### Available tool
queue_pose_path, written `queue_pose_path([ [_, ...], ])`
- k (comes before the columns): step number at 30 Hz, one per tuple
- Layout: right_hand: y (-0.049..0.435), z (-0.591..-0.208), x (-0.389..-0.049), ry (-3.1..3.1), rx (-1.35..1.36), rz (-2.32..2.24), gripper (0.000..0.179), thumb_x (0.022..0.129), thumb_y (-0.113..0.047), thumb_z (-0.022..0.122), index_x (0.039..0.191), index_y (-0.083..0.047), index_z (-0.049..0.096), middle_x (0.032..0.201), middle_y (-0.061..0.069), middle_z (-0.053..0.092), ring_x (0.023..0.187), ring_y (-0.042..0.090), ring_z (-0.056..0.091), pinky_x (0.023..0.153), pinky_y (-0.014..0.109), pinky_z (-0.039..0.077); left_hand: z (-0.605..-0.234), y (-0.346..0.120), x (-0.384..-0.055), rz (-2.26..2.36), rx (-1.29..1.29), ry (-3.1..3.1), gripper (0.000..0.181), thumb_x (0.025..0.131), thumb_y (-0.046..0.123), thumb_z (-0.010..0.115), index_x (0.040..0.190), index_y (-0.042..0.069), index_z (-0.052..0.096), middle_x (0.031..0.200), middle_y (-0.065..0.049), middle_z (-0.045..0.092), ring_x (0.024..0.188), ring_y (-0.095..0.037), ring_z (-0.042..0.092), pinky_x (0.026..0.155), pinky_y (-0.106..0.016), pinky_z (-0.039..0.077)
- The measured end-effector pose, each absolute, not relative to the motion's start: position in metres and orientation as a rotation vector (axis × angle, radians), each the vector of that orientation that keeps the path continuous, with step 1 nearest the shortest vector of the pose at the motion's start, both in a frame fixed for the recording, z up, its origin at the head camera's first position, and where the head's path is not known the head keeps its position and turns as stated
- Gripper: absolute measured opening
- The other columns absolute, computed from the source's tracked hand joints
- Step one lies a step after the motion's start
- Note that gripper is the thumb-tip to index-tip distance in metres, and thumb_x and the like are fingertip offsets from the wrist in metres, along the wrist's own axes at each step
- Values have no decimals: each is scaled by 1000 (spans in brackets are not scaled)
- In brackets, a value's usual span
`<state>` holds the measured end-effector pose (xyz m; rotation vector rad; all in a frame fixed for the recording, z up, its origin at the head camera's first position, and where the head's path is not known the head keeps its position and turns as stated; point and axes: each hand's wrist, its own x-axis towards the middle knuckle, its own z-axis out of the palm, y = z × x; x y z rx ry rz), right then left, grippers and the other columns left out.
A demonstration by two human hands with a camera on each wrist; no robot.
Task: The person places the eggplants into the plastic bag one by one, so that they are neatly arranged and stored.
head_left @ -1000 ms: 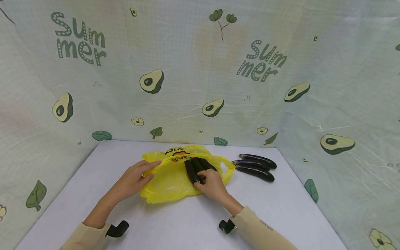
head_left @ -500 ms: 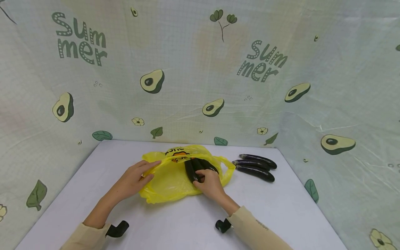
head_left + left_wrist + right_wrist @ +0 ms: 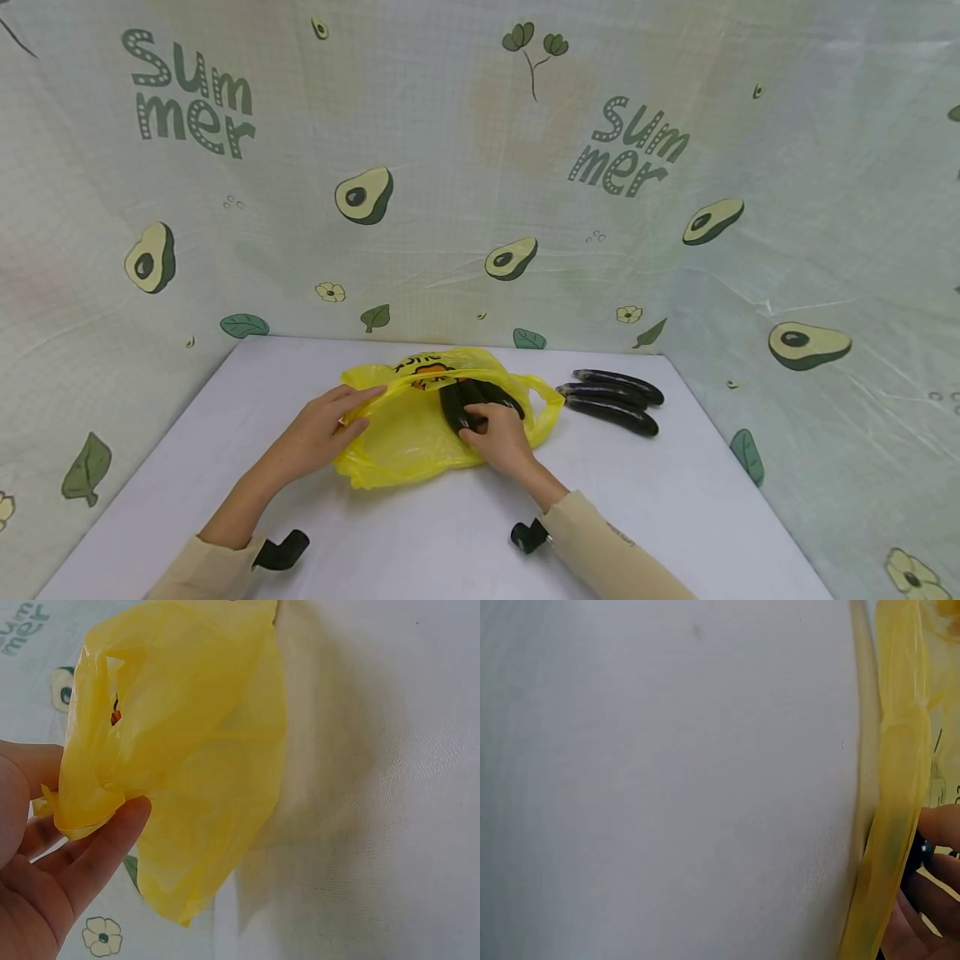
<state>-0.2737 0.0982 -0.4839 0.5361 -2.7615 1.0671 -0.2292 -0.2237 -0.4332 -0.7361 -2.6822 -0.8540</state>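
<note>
A yellow plastic bag [image 3: 397, 433] lies on its side with its mouth held wide. My left hand [image 3: 324, 429] pinches its left edge between thumb and fingers; in the left wrist view the bunched plastic [image 3: 90, 802] passes between them. Inside the bag, dark eggplants [image 3: 501, 396] lie side by side. My right hand [image 3: 501, 437] reaches in at the mouth and grips the near end of the leftmost eggplant [image 3: 453, 407]. In the right wrist view, the fingers [image 3: 941, 825] and a dark shiny bit of eggplant show beyond the bag's rim.
Three more eggplants [image 3: 613, 402] lie together on the white table [image 3: 420, 542], right of the bag, close to its handle loop [image 3: 551, 404]. A cloth printed with avocados [image 3: 450, 125] hangs behind and along both sides.
My right hand has moved slightly left and away from me, and the gripped eggplant has shifted a little deeper into the bag. The left hand has stayed in place.
</note>
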Motion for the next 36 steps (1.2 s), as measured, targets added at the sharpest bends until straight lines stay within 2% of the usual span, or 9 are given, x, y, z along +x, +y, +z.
queue_pose_path([
  [7,102,-483,-274,-2801,565,1086,43,94,-18,83,135,-8,73,129,9,73,90,13,67,76,26,56,-434,-224,-230,-851,-746,-2674,56,100,9,74,153,20,60,107,4,64,80,-8,50,68,-25,48],
  [15,115,-472,-268,-2830,587,1141,46,94,-18,83,138,-8,71,134,11,70,98,20,72,83,34,60,-435,-224,-231,-842,-751,-2668,55,100,9,74,153,18,60,109,1,65,81,-9,52,68,-25,49],
  [22,139,-459,-264,-2773,673,1192,44,93,-10,82,135,-3,72,132,14,71,104,32,74,84,39,62,-436,-224,-232,-837,-748,-2670,56,99,8,75,152,18,61,106,3,64,81,-10,51,68,-24,49],
  [36,222,-435,-260,-2738,617,987,48,88,-9,87,134,-8,73,130,13,70,107,30,72,81,35,63,-436,-225,-230,-843,-756,-2659,56,99,6,75,152,19,61,105,4,63,79,-7,49,67,-25,47],
])
